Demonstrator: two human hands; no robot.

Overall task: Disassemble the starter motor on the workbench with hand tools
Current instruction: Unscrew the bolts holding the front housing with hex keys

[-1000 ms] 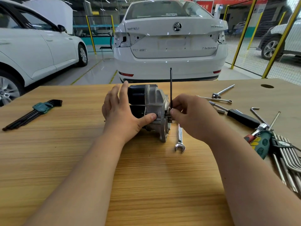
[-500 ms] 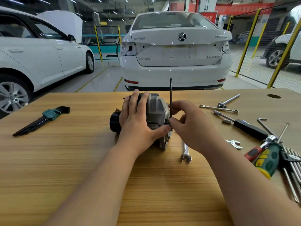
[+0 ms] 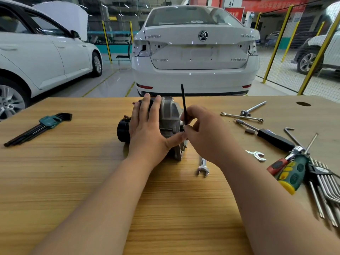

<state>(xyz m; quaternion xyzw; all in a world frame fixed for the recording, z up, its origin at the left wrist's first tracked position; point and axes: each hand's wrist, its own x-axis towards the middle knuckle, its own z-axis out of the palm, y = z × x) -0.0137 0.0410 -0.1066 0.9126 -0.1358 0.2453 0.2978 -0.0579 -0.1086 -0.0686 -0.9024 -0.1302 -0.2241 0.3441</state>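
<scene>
Starter motor (image 3: 170, 116) (under left hand's (image 3: 147, 133) fingers (image 3: 146, 105))

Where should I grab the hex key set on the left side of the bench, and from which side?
Probably the green holder of the hex key set, from above, pinching across its width. The set lies flat on the workbench, and the holder clamps the keys together near their bent ends; the long shanks trail leftward, thin and harder to pinch.

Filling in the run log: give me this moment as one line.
left hand: presses on grey-and-black metal starter motor | right hand: pinches thin black hex key at motor's end, long arm up
</scene>
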